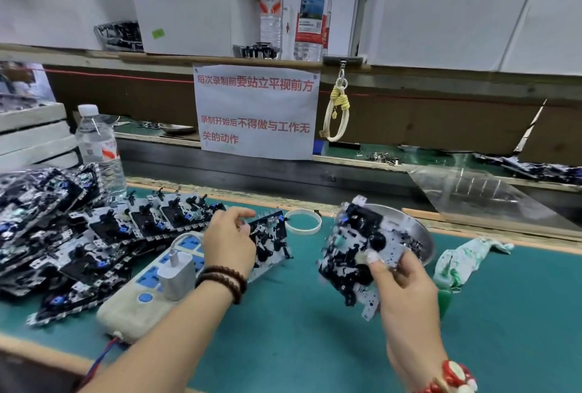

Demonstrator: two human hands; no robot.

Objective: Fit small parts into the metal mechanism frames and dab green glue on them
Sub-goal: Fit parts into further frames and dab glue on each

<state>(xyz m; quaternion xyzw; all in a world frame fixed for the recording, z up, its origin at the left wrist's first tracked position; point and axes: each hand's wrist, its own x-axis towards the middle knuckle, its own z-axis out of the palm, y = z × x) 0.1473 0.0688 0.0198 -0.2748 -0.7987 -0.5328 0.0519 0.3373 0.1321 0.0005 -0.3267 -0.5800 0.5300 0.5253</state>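
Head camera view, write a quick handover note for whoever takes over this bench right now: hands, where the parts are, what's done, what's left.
Left hand: fingers pinch the edge of a mechanism frame lying beside the power strip.
Right hand: holds a second frame up off the green mat, in front of the metal bowl of small parts.
Green glue bottle: behind the right wrist, by the stained rag.
Pile and row of frames: on the left. Whether those are finished cannot be told.
Left: fit parts into and glue the two frames in hand; no glue is being applied now.
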